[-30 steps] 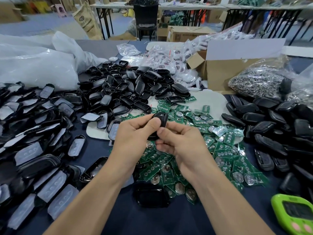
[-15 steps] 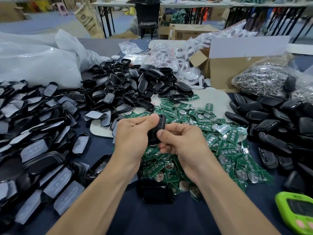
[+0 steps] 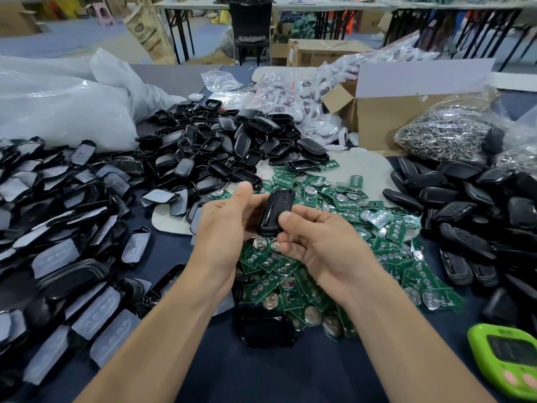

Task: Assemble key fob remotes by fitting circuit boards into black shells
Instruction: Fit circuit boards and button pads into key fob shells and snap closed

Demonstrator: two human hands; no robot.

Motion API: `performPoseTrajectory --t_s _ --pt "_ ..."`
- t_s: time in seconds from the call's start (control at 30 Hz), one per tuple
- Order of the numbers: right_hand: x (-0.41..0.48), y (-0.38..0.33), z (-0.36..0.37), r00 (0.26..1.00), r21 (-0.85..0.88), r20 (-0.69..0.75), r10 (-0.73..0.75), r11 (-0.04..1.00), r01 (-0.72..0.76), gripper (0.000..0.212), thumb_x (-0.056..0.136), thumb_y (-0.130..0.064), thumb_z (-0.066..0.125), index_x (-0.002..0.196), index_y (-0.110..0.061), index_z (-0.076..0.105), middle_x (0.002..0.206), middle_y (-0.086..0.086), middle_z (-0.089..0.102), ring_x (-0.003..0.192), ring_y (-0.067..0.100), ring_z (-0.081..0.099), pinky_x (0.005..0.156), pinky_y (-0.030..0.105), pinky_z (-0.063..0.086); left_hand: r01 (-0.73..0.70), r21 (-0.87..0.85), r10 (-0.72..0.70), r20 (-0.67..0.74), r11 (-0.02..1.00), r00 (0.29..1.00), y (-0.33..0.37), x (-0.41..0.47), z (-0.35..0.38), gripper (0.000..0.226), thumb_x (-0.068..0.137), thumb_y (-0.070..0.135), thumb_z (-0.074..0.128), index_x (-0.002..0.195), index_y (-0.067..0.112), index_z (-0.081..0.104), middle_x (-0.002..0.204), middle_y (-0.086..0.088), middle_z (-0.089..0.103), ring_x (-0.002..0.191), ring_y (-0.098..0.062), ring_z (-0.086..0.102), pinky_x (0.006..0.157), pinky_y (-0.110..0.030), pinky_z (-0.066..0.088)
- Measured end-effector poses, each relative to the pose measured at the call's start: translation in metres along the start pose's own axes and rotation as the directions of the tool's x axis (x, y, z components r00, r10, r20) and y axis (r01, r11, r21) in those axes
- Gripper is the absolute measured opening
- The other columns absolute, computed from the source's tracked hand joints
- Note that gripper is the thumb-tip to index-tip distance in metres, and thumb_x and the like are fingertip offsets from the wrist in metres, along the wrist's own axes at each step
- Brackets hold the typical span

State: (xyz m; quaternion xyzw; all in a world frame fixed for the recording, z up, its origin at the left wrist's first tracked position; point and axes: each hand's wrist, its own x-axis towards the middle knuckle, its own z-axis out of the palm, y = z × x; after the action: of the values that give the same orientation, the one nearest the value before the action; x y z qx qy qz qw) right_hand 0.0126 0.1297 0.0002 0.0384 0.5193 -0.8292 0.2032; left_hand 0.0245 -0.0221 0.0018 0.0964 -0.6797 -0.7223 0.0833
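Note:
A black key fob shell stands on edge between both hands above a heap of green circuit boards. My left hand cradles it from the left, thumb raised above its top. My right hand pinches its lower right side with thumb and curled fingers. Whether a board sits inside the held shell is hidden. One more black shell lies on the cloth just below the boards.
Piles of black shell halves lie at the left, the centre back and the right. A cardboard box, bags of metal parts and white plastic bags stand behind. A green timer sits at bottom right.
The held shell has turned from face-on to edge-on between the hands. My left thumb has lifted off its top. Both hands stay over the boards.

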Motion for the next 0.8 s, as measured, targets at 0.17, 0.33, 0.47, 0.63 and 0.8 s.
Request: performPoseTrajectory --t_s 0.17,0.33,0.47,0.63,0.8 --pt "-0.011 -0.037 -0.041 0.998 0.162 0.032 -0.053 0.986 0.047 0.038 0.086 -0.013 0.074 0.12 0.003 0.069 0.097 0.013 0.075 0.071 0.014 0.068 0.061 0.021 0.059 -0.03 -0.021 0.028 -0.081 0.999 0.996 0.001 0.007 -0.009 0.047 0.11 0.038 0.048 0.091 0.012 0.082 0.092 -0.004 0.082 0.089 -0.019 0.079 0.078 -0.028 0.062" --pt "-0.014 -0.045 -0.056 0.973 0.182 -0.066 -0.219 0.956 0.228 0.05 0.085 -0.029 0.071 0.132 -0.012 0.067 0.131 0.004 0.073 0.1 0.013 0.074 0.084 0.025 0.06 -0.026 0.027 0.03 -0.166 0.999 0.986 0.002 0.01 -0.016 0.042 0.108 0.038 0.053 0.085 0.018 0.082 0.088 0.0 0.081 0.086 -0.016 0.079 0.083 -0.032 0.059" --pt "0.01 -0.032 -0.015 0.945 -0.322 -0.195 -0.262 0.927 0.191 0.022 0.089 -0.006 0.074 0.101 -0.023 0.079 0.102 -0.003 0.081 0.094 0.012 0.074 0.08 0.026 0.06 -0.093 0.383 0.162 -0.152 0.919 0.975 0.002 0.012 -0.024 0.038 0.101 0.041 0.06 0.072 0.028 0.081 0.069 0.012 0.075 0.068 -0.007 0.072 0.072 -0.032 0.059" --pt "0.072 -0.036 0.044 0.916 -0.888 -0.016 -0.402 0.426 0.172 0.026 0.092 -0.018 0.068 0.115 -0.025 0.077 0.114 -0.006 0.077 0.103 0.013 0.071 0.095 0.037 0.058 -0.083 0.755 0.291 -0.147 0.65 0.945 0.003 0.013 -0.031 0.039 0.099 0.039 0.056 0.065 0.024 0.069 0.046 0.004 0.055 0.047 -0.015 0.05 0.053 -0.035 0.045" --pt "0.111 -0.017 0.067 0.942 -0.971 0.183 -0.282 -0.2 0.129 0.029 0.095 -0.01 0.061 0.121 -0.017 0.074 0.121 0.009 0.072 0.108 0.03 0.067 0.095 0.039 0.055 0.029 0.804 0.238 -0.21 0.595 0.948 0.007 0.019 -0.037 0.024 0.1 0.035 0.057 0.1 0.038 0.08 0.055 0.01 0.067 0.053 -0.006 0.059 0.051 -0.019 0.037"
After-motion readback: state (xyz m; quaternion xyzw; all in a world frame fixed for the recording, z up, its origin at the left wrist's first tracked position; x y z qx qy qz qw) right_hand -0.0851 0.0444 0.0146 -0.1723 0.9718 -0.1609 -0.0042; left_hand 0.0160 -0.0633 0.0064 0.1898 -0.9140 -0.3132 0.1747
